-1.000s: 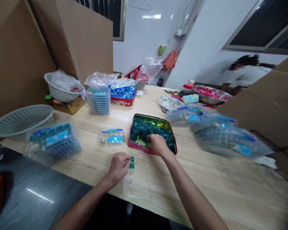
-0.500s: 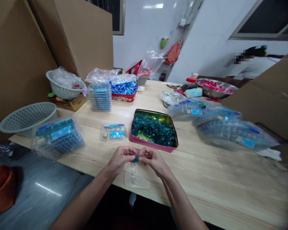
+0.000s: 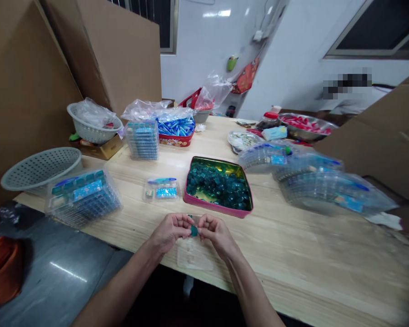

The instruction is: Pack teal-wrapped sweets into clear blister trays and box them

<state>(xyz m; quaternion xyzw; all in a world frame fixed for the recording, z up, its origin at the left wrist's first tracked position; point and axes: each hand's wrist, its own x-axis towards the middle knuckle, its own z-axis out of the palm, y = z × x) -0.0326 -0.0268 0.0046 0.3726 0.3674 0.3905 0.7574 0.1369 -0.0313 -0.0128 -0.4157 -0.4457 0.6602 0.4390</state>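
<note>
Between the fingertips of both hands is a small teal translucent piece (image 3: pixel 193 231), too small to name more closely. My left hand (image 3: pixel 172 230) pinches it from the left and my right hand (image 3: pixel 214 229) from the right, fingers closed on both. Under them lies a clear plastic tray (image 3: pixel 195 256) at the table's front edge, its upper part hidden by the hands. Just beyond stands a pink-rimmed tin (image 3: pixel 221 209) with many similar teal pieces (image 3: pixel 218 181). To its left lies a filled clear pack (image 3: pixel 162 188) with a blue pen and a blue patterned item.
Stacked filled packs (image 3: pixel 83 197) stand at the left, near a grey perforated basket (image 3: pixel 41 168). More packs (image 3: pixel 334 186) fan out at the right. Farther back are a red tin of blue pens (image 3: pixel 175 127) and a metal bowl of pink items (image 3: pixel 305 125). A person (image 3: pixel 354 97) bends at the far right.
More of the teal piece shows between my fingertips. Both hands sit slightly lower in the picture, and the whole scene has shifted a little downward. The person at the back has moved their head.
</note>
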